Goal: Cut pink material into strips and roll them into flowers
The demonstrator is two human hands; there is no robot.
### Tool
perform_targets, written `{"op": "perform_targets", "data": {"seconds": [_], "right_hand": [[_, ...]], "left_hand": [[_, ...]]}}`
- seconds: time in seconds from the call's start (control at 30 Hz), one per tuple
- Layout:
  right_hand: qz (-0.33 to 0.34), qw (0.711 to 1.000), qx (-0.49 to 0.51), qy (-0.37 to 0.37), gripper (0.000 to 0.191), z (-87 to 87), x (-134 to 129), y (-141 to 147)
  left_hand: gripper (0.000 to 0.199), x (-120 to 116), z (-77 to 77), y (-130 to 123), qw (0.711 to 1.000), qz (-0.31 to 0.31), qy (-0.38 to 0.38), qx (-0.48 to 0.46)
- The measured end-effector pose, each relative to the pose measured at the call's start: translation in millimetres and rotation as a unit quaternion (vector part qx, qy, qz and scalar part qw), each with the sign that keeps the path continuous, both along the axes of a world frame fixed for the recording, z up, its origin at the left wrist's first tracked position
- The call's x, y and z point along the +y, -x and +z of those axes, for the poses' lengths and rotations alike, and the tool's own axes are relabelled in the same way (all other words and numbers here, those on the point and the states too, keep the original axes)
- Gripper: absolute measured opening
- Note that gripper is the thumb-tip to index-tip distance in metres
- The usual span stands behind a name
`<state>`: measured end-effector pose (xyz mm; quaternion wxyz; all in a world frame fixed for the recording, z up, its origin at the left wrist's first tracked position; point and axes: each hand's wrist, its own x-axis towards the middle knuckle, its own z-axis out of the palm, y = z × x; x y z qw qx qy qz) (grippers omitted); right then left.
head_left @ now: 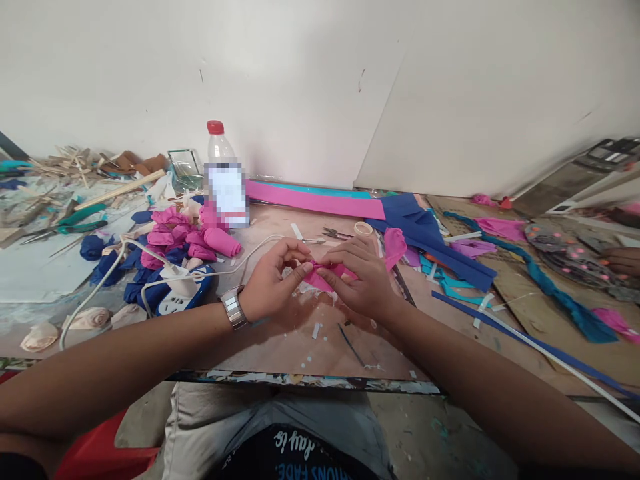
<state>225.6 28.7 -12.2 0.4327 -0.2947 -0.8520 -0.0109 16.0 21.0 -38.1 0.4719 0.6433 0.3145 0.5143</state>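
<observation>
Both hands meet over the middle of the table, with a pink strip [330, 275] between them. My left hand [274, 277], with a silver watch on its wrist, pinches the strip's left end between thumb and finger. My right hand [361, 275] is closed on the strip from the right, thumb pressed near the left thumb. Part of the pink material [395, 247] sticks out behind my right hand. Left of my hands lies a pile of pink rolled pieces [173, 233] mixed with dark blue ones [93, 247].
A red-capped bottle [215, 133] stands behind a lit phone [230, 193]. A power strip [183, 293] with white cables lies at left. Green-handled scissors [83, 219] are farther left. Blue strips [415, 230] lie at right. Another person's hand [623, 261] shows at the right edge.
</observation>
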Motion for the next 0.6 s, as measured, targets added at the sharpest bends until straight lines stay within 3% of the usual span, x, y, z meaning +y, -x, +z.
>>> {"op": "perform_targets", "data": {"seconds": [0.27, 0.6], "right_hand": [[0.003, 1.0, 0.009, 0.006, 0.008, 1.6, -1.1, 0.3], [0.0, 1.0, 0.012, -0.005, 0.008, 1.0, 0.5, -0.3]], "left_hand": [[0.015, -0.3, 2.2, 1.7, 0.994, 0.031, -0.09, 0.049], [0.028, 1.2, 2.0, 0.9, 1.0, 0.005, -0.021, 0.009]]}}
